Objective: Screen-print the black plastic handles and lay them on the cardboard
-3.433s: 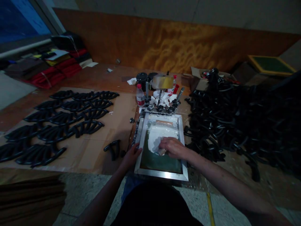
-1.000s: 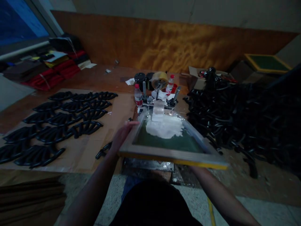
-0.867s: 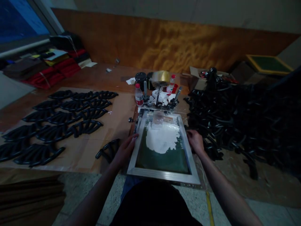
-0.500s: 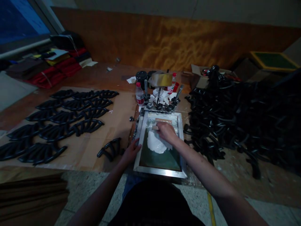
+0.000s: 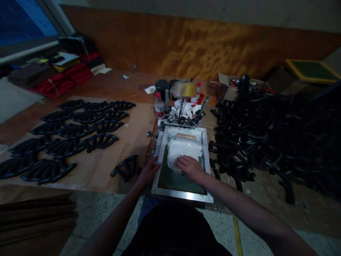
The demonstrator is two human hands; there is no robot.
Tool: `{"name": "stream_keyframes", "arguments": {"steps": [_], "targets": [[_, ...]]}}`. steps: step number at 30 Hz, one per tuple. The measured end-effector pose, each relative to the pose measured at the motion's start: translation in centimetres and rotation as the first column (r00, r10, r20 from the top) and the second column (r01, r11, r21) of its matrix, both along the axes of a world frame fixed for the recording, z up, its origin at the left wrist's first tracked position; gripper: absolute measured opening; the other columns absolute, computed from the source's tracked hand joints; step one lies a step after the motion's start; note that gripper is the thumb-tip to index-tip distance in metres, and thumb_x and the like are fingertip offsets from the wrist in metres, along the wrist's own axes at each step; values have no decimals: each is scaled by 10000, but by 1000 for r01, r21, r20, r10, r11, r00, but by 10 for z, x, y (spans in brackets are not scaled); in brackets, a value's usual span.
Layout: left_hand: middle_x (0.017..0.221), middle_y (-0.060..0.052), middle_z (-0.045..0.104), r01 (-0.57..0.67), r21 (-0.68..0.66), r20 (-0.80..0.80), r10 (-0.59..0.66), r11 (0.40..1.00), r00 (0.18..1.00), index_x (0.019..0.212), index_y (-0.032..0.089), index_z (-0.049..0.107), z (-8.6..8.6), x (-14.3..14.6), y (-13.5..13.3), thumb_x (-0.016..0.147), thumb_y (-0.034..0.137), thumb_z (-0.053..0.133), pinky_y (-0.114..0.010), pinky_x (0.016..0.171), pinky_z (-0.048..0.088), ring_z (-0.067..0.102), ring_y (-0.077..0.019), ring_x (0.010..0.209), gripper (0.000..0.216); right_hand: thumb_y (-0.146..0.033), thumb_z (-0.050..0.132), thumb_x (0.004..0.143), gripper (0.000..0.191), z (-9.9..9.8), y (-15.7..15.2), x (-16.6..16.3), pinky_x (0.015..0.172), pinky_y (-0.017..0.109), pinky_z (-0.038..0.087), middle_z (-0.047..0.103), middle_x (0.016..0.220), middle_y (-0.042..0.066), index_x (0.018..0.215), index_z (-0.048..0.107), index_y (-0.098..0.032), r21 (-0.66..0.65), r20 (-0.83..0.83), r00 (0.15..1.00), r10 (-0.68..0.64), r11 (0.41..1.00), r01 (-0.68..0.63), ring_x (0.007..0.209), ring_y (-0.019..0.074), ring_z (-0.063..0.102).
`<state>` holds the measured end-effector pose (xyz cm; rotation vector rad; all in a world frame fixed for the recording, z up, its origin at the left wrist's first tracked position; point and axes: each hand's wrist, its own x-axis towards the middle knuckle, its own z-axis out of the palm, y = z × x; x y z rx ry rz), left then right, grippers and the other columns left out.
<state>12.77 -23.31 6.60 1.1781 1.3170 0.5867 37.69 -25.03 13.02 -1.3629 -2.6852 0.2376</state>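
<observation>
A silver-edged screen printing frame (image 5: 183, 196) lies flat in front of me, its green mesh (image 5: 170, 179) partly covered by thick white ink (image 5: 188, 145). At the frame's left side, my left hand (image 5: 149, 173) grips the rim, thumb on the metal edge. My right hand (image 5: 190, 169) is over the mesh, fingers closed at the lower part of the ink. A pale, blurred thing (image 5: 173, 160) shows at its fingertips; its kind I cannot make out. A brown wooden strip (image 5: 186, 136) rests across the far end of the mesh.
Rows of black ribbed, curved parts (image 5: 64, 147) lie on cardboard at left, with a single one (image 5: 125, 169) nearer the frame. A big heap of black parts (image 5: 247, 135) borders the right side. Behind stand clamps (image 5: 181, 120), a red-capped bottle (image 5: 159, 106) and a tape roll (image 5: 185, 89).
My right hand has moved toward me across the mesh, from the far part of the white ink to its near edge. My left hand stays at the frame's left rim.
</observation>
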Motion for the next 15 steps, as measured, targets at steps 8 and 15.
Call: {"name": "stream_keyframes", "arguments": {"steps": [8, 15], "targets": [[879, -67, 728, -1, 14, -20, 1, 1000, 1000, 1461, 144, 426, 43, 2, 0, 807, 529, 615, -354, 728, 541, 684, -241, 801, 781, -295, 566, 917, 407, 36, 51, -2, 835, 291, 444, 688, 1118, 63, 1322, 576, -251, -72, -145, 957, -252, 967, 244, 1017, 220, 613], [941, -63, 721, -142, 183, 34, 138, 973, 990, 1089, 186, 679, 131, 10, 15, 914, 612, 381, -332, 747, 538, 667, -231, 866, 549, -388, 475, 943, 412, 71, 89, 90, 813, 347, 470, 705, 1047, 98, 1274, 619, -190, 61, -458, 634, -623, 689, 722, 888, 239, 635]]}}
